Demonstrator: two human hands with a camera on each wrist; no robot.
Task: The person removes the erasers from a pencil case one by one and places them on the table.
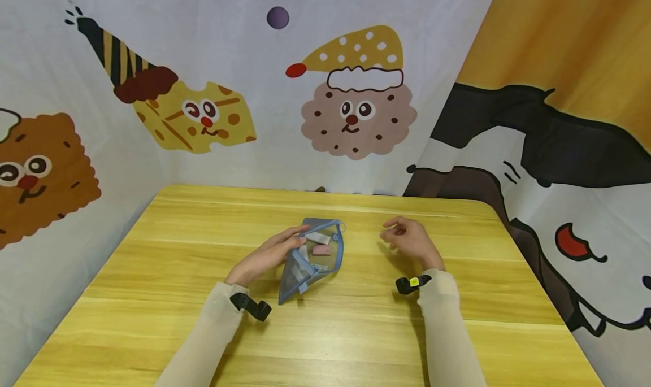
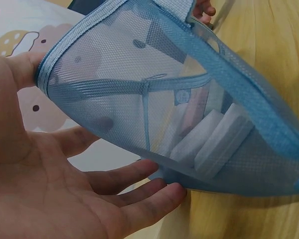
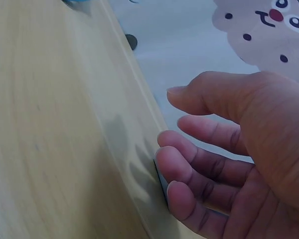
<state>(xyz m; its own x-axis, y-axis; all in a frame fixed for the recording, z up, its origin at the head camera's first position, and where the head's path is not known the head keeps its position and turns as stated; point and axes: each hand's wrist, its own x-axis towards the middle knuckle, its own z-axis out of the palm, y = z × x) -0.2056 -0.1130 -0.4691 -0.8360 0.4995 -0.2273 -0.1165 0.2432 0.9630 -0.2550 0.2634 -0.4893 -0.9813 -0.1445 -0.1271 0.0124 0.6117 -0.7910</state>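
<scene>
A blue mesh zipper pouch (image 1: pixel 294 275) stands tilted near the middle of the table, its mouth spread apart. My left hand (image 1: pixel 267 256) holds it by the left side; in the left wrist view the thumb presses its trimmed edge and the other fingers reach under the mesh (image 2: pixel 109 94). Inside lie a small pink block (image 1: pixel 321 250) and a white block (image 1: pixel 317 238). Through the mesh, white blocks (image 2: pixel 224 142) show side by side. To the pouch's right, my right hand (image 1: pixel 411 242) hovers over the table with loosely curled fingers, holding nothing.
The wooden table (image 1: pixel 152 296) has its far edge close to a hanging cloth (image 1: pixel 274 161) printed with cartoon snacks. Both wrists carry a black strap camera, the left camera (image 1: pixel 250 307) near the pouch's lower tip.
</scene>
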